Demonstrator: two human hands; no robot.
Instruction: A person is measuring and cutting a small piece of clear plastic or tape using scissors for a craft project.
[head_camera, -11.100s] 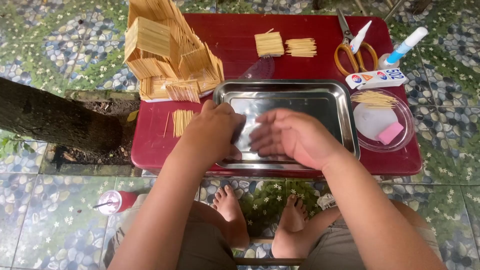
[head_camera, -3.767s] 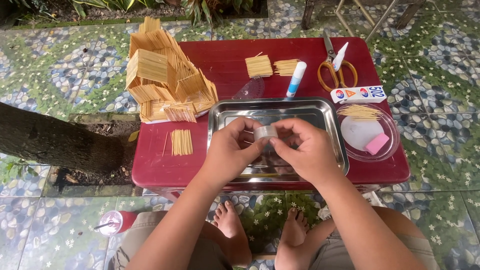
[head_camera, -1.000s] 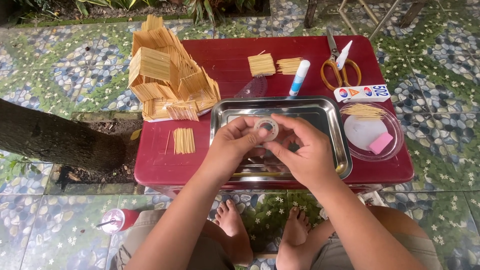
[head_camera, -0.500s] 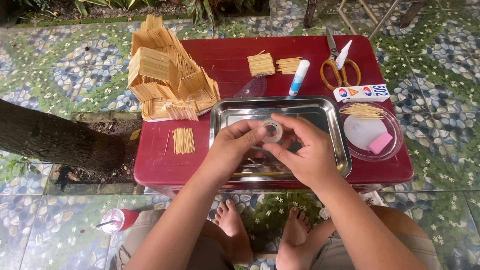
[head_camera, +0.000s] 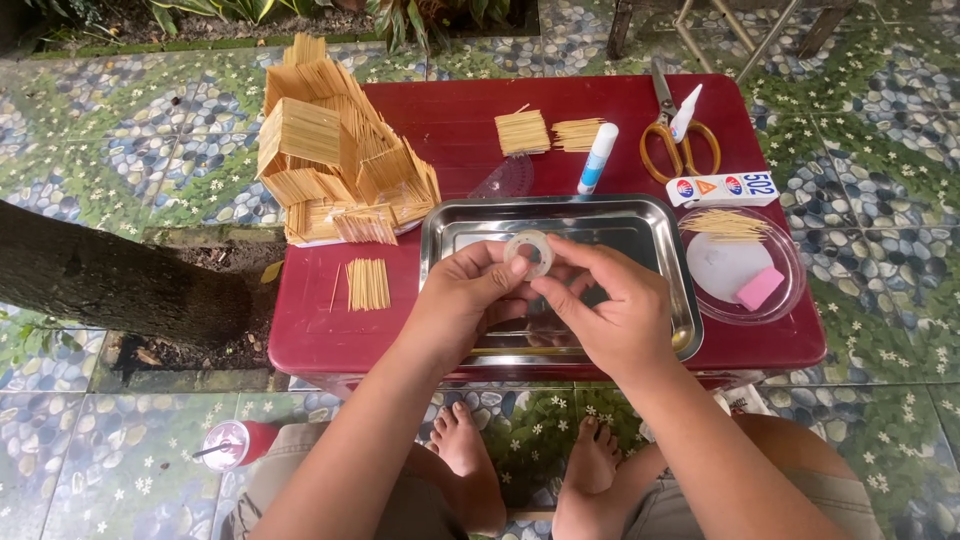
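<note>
Over the steel tray (head_camera: 660, 240) on the red worktop (head_camera: 450, 110): clear tape roll (head_camera: 528, 252) pinched between left hand (head_camera: 462, 300) and right hand (head_camera: 610, 310), both grips pressed on its rim. Likely light, stiff ring, slick film; hold by outer edge.

A small roll of clear tape (head_camera: 529, 254) sits just above the middle of the frame, held up over a steel tray (head_camera: 600, 220). It is a pale, translucent ring with an open centre, its flat round face turned toward the camera. Fingertips of the left hand (head_camera: 468, 300) and right hand (head_camera: 610, 305) pinch its lower rim from either side.
</note>
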